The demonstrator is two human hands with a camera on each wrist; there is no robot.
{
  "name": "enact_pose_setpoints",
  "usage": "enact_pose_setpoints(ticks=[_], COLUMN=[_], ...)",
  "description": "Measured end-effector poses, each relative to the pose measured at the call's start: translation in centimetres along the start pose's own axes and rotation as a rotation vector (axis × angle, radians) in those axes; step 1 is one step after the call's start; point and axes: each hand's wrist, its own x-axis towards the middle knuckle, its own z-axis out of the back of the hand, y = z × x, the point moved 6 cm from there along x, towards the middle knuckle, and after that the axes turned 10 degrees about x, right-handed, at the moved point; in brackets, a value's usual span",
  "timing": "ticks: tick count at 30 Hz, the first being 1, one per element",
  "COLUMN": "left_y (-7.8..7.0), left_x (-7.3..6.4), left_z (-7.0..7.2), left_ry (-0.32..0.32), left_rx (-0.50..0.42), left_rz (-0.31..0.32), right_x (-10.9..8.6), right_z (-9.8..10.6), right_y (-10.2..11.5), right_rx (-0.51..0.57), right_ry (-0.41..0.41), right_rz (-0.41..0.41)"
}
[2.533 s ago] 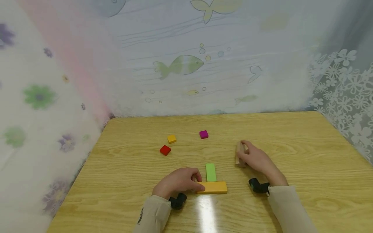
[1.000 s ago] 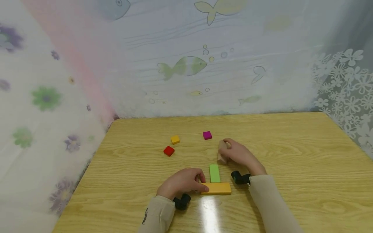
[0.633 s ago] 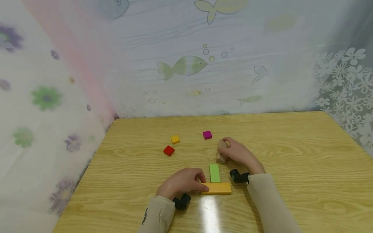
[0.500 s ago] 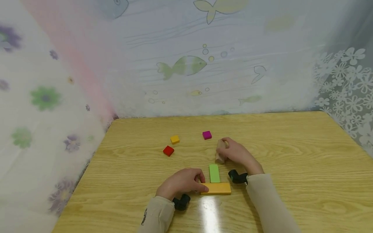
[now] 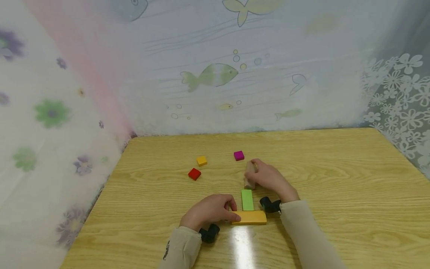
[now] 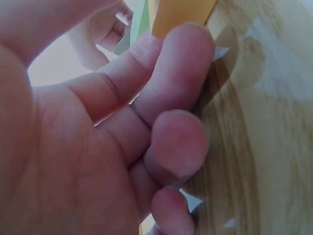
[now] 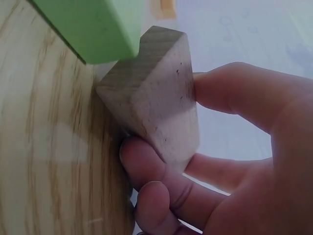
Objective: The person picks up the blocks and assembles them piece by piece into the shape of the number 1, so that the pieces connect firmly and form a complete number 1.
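Observation:
My left hand [image 5: 208, 211] pinches the left end of a flat orange block [image 5: 252, 217] lying crosswise on the table. A light green block [image 5: 247, 200] stretches away from the orange block's far side, forming an upside-down T with it. My right hand [image 5: 270, 179] holds a plain, unpainted wooden block [image 5: 249, 180] between thumb and fingers at the green block's far end. Seen from the right wrist, the wooden block [image 7: 168, 105] has slanted faces, and one end sits right by the green block's corner [image 7: 105, 29]. The fingers partly hide its sides.
Farther back on the wood-grain table [image 5: 161, 201] lie a red block [image 5: 194, 174], a small yellow-orange block [image 5: 202, 161] and a magenta block [image 5: 239, 155]. Patterned curtains [image 5: 208, 93] hang along the back and sides of the table.
My right hand has brought the wooden block leftward, from well right of the green block to its far end. The left hand stays on the orange block, and the other blocks have not moved.

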Motion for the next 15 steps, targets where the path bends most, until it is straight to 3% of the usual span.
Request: enact_pose_setpoints(ticks=[15], left_y=[0.1], left_x=[0.26], left_z=[-0.16], left_ry=[-0.008], left_rx=[0.033], left_rz=[0.022], right_x=[0.26], right_z=[-0.45], right_y=[0.5], right_rx=[-0.063], right_ry=[-0.007], right_rz=[0.004])
